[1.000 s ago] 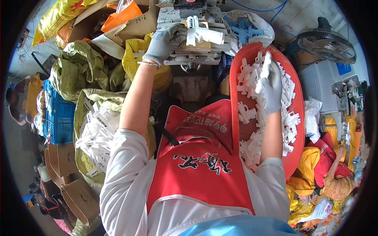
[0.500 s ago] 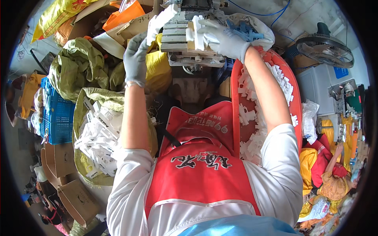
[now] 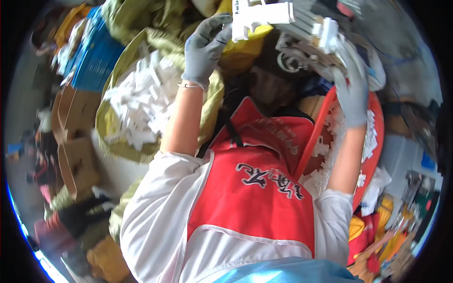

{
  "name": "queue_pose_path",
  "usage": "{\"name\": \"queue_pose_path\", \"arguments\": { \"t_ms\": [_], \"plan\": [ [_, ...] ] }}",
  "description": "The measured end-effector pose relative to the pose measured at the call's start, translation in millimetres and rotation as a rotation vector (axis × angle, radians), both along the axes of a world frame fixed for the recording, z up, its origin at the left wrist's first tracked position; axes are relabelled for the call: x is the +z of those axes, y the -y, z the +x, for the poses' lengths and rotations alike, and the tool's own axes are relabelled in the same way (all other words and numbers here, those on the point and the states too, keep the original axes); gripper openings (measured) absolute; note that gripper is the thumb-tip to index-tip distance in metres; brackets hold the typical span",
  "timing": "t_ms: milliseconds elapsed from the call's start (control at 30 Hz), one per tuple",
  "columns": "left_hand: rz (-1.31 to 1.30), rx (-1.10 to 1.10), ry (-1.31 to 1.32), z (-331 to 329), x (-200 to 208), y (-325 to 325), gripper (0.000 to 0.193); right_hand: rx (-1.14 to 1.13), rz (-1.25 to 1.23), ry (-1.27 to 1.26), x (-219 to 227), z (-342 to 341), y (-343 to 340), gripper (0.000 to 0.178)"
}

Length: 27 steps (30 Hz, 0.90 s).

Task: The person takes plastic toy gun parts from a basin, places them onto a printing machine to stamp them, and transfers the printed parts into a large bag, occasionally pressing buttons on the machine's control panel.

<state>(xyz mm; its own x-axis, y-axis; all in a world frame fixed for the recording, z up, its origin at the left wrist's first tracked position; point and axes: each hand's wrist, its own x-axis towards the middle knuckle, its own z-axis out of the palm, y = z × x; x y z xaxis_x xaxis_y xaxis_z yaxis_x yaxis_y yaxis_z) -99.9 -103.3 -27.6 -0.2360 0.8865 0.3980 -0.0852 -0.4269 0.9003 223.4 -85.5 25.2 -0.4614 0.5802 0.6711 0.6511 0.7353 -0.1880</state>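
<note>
My left hand point(image 3: 206, 52), in a grey glove, pinches the end of a white pistol-shaped plastic piece point(image 3: 266, 15) with dark print on one end. It holds the piece up near the top edge, left of the grey machine point(image 3: 299, 35). On that machine's fixture stands another white plastic piece point(image 3: 327, 34). My right hand point(image 3: 353, 82), gloved too, is at the right side of the fixture. Its fingers reach up beside the standing piece with the thumb apart. Blur hides whether the fingertips touch it.
A yellow-green sack point(image 3: 106, 137) heaped with white pieces stands at left, beside a blue crate point(image 3: 96, 59) and cardboard boxes point(image 3: 78, 162). At right lies a red basin point(image 3: 377, 141) of white pieces. A fan point(image 3: 415, 125) stands beyond it. Another person point(image 3: 373, 250) is at lower right.
My view has turned, shifting the scene. My left hand has brought its white piece lower and nearer the sack, turning it broadside. My right hand has slipped down beside the fixture's piece.
</note>
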Motion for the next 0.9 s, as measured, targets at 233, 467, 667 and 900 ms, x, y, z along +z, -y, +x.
{"name": "queue_pose_path", "arguments": {
  "t_ms": [233,467,667,900],
  "plan": [
    [-0.301,0.502,-0.316,-166.5,-42.1,109.6,0.038,-0.346,-0.362,-0.154,-122.3,105.5,96.9,0.027],
    [-0.053,0.766,-1.182,-135.6,-10.6,122.2,0.028,-1.037,-0.681,-0.218,-258.7,224.5,176.4,0.027],
    [0.042,0.340,-0.975,-67.8,-12.7,55.2,0.026,-1.031,-0.842,0.237,-333.4,209.9,177.0,0.045],
    [-0.142,0.140,-1.100,12.3,-0.1,41.4,0.023,-0.968,-1.010,0.608,-374.6,234.9,170.6,0.059]
  ]
}}
